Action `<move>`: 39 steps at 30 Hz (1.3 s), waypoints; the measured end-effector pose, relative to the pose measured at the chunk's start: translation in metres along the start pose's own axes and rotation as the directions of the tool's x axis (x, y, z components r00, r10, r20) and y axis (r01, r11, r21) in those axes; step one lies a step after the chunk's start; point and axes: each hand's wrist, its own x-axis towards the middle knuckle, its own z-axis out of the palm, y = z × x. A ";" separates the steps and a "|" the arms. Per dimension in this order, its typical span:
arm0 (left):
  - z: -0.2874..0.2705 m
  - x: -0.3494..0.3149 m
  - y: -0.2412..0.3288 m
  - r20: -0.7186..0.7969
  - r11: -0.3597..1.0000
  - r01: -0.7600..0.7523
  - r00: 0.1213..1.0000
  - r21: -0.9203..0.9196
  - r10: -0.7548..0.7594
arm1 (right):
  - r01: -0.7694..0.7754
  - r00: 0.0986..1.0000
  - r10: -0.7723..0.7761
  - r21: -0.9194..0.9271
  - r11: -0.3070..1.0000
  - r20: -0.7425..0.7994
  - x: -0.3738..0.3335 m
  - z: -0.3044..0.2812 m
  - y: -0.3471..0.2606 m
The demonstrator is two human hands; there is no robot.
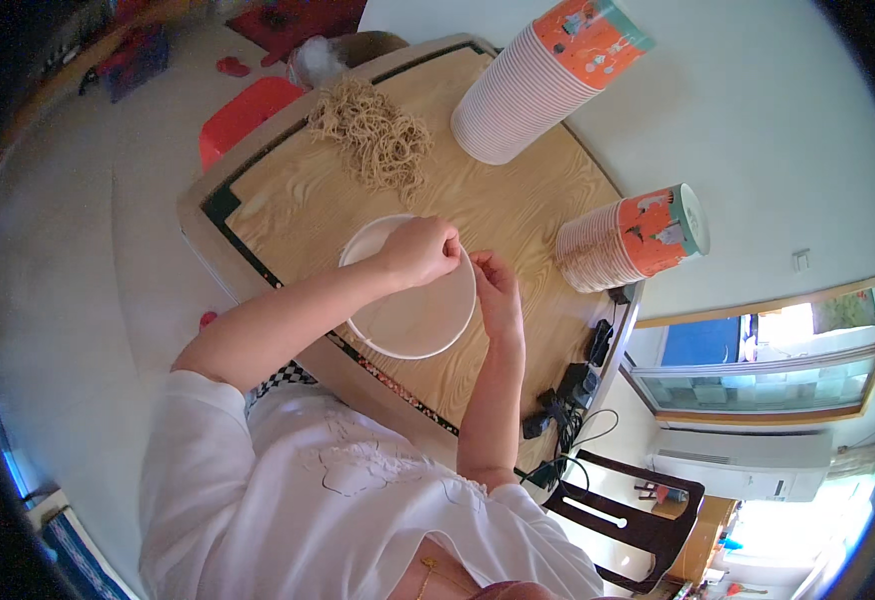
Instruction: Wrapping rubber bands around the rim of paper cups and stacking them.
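Note:
A white round paper bucket (408, 325) stands on the wood-grain table before me, its open mouth facing up. My left hand (423, 250) reaches over the mouth, fingers closed in a pinch just inside the rim on the right. Against the outside of that same rim, my right hand (498, 290) has its fingers curled and pressed together. Whatever is between the fingers of either hand is too small to make out. Beyond the bucket lies a loose heap of tan cords (373, 135).
A tall stack of nested orange-and-green paper buckets (538, 85) leans at the far right. A shorter stack (628, 240) stands nearer the wall. Black adapters and cables (573, 390) crowd the right edge. A red stool (248, 115) and a dark chair (633, 520) flank the table (498, 215).

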 end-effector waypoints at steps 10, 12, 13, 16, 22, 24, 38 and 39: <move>-0.040 0.001 0.036 0.130 0.949 -0.060 0.991 0.308 0.021 | 0.058 0.983 -0.039 0.105 0.993 -0.179 -0.007 -0.002 -0.010; -0.043 0.008 0.039 0.140 0.916 -0.115 0.988 0.383 0.065 | 0.099 0.983 -0.088 0.061 0.993 -0.164 -0.007 -0.003 -0.012; -0.044 0.013 0.043 0.175 0.890 -0.122 0.983 0.440 0.048 | 0.109 0.981 -0.099 0.057 0.992 -0.165 -0.007 -0.004 -0.013; -0.044 0.025 0.037 0.198 0.825 -0.184 0.976 0.534 0.090 | 0.111 0.979 -0.098 0.064 0.992 -0.180 -0.006 0.000 -0.016; -0.047 0.029 0.044 0.291 0.732 -0.240 0.955 0.637 0.060 | 0.040 0.987 -0.037 0.014 0.999 -0.158 -0.005 -0.001 -0.016; -0.046 0.023 0.047 0.298 0.731 -0.238 0.953 0.639 0.050 | 0.050 0.993 -0.047 0.020 0.999 -0.111 -0.006 -0.001 -0.017; -0.031 -0.031 -0.002 0.371 0.994 -0.008 0.927 -0.109 0.048 | 0.029 0.983 -0.008 -0.112 0.993 0.184 -0.012 -0.008 -0.030; -0.024 -0.034 -0.008 0.364 0.993 -0.001 0.930 -0.115 0.044 | 0.031 0.980 -0.008 -0.116 0.993 0.197 -0.011 -0.006 -0.029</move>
